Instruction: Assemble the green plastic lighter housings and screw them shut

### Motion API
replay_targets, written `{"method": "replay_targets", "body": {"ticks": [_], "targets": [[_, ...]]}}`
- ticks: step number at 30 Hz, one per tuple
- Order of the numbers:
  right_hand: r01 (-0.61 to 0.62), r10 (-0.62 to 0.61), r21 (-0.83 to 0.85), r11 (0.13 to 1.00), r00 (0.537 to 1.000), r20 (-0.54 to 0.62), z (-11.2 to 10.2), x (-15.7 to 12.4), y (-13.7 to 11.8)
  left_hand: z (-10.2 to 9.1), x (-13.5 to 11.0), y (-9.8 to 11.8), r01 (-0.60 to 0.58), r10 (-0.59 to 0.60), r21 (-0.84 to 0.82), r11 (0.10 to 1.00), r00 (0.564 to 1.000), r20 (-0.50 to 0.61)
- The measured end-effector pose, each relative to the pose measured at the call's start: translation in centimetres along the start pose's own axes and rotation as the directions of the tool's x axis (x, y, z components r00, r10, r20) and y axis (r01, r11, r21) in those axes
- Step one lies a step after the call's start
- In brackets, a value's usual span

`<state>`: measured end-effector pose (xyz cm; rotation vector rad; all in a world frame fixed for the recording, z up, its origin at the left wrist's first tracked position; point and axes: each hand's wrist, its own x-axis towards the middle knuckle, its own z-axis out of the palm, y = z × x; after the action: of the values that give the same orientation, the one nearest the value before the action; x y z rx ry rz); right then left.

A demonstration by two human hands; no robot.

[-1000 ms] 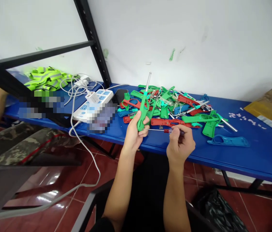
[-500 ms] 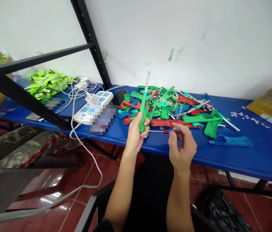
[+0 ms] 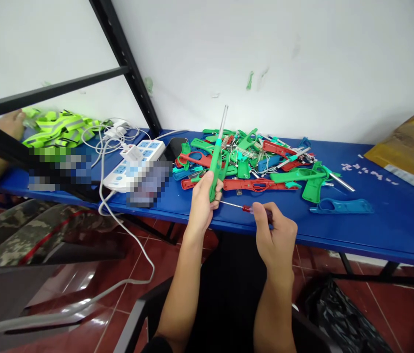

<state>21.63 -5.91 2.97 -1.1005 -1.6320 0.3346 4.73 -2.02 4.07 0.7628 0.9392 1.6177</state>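
My left hand [image 3: 202, 202] grips a green long-nosed lighter [image 3: 216, 163] upright by its handle, its metal tube pointing up. My right hand [image 3: 275, 236] holds a small red-handled screwdriver [image 3: 245, 208], whose thin shaft points left at the lighter's lower handle. Both hands are just in front of the blue table's [image 3: 376, 223] near edge. Behind them lies a pile of green, red and blue lighter shells and metal tubes [image 3: 261, 164].
A white power strip [image 3: 133, 159] with plugs and cables lies left of the pile. Yellow-green reflective vests [image 3: 58, 127] sit at the far left, where another person's hand [image 3: 10, 122] reaches. A black metal rack [image 3: 126, 68] stands behind. A cardboard box [image 3: 412, 147] is at the right.
My right hand and the screwdriver dropped slightly lower and nearer to me, with the tip still at the lighter's handle. The view shifted a little. The other person's hand at the far left moved.
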Motion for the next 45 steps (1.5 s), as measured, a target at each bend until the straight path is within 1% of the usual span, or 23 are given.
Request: {"method": "replay_targets", "body": {"ticks": [1,3,6,8,10,13,16,18,20,24,26,32,34,38,40,43,45], "targets": [[-0.027,0.027,0.0,1.0,1.0,0.005,0.1,-0.1,0.1,0.0,0.0,0.0,-0.003,0.003,0.004,1.0,1.0,-0.002],[-0.075,0.072,0.044,0.996,0.996,0.054,0.1,-0.3,0.4,0.0,0.0,-0.1,-0.008,0.008,0.018,1.0,1.0,0.002],[-0.109,0.091,0.117,0.987,0.984,0.152,-0.4,-0.9,0.8,0.0,0.0,-0.2,-0.013,0.013,0.039,0.999,1.0,0.003],[-0.111,0.094,0.093,0.989,0.982,0.167,-0.9,-1.2,0.9,-0.1,0.0,-0.3,-0.02,0.02,0.045,0.999,1.0,0.004],[-0.095,0.09,0.03,0.995,0.986,0.144,-1.1,-1.2,1.0,-0.1,0.0,-0.3,-0.031,0.03,0.054,0.998,0.999,0.011],[-0.082,0.084,-0.029,0.996,0.993,0.083,-0.8,-1.0,0.8,0.0,-0.1,-0.3,-0.032,0.03,0.072,0.997,0.999,0.022],[-0.066,0.065,0.004,0.998,0.998,0.014,-0.2,-0.8,0.7,0.0,-0.2,-0.4,-0.032,0.03,0.079,0.996,0.999,0.021],[-0.031,0.031,0.043,0.999,1.0,0.002,0.0,-0.8,0.7,-0.1,-0.1,-0.4,-0.032,0.031,0.076,0.997,0.999,0.016],[-0.018,0.014,0.066,0.998,0.998,0.058,-0.1,-0.9,0.7,-0.1,-0.1,-0.5,-0.029,0.028,0.071,0.997,1.0,0.01],[-0.045,0.013,0.122,0.992,0.968,0.249,-1.1,-1.6,0.8,-0.1,-0.1,-0.5,-0.037,0.036,0.074,0.997,0.999,0.005],[-0.048,0.009,0.129,0.991,0.959,0.284,-1.4,-1.8,0.8,-0.1,-0.1,-0.4,-0.042,0.041,0.077,0.996,0.999,0.011],[-0.087,0.096,-0.048,0.995,0.966,0.24,-1.5,-1.8,1.0,-0.1,-0.4,-0.3,-0.044,0.042,0.064,0.997,0.999,0.033],[-0.105,0.108,-0.026,0.994,0.958,0.266,-1.7,-1.8,0.8,-0.1,-0.4,-0.4,-0.041,0.04,0.059,0.997,0.999,0.033],[-0.103,0.076,0.062,0.993,0.938,0.34,-2.1,-1.9,0.5,-0.2,-0.3,-0.4,-0.037,0.034,0.057,0.998,0.999,0.042],[-0.095,0.081,0.025,0.995,0.941,0.327,-2.1,-1.8,0.6,-0.1,-0.3,-0.4,-0.038,0.036,0.061,0.997,0.998,0.043],[-0.1,0.113,-0.06,0.993,0.956,0.27,-1.7,-1.8,0.7,-0.1,-0.4,-0.4,-0.042,0.039,0.068,0.997,0.998,0.045],[-0.119,0.128,-0.049,0.992,0.957,0.26,-1.7,-1.9,0.5,-0.1,-0.4,-0.3,-0.044,0.04,0.071,0.997,0.998,0.053]]}}
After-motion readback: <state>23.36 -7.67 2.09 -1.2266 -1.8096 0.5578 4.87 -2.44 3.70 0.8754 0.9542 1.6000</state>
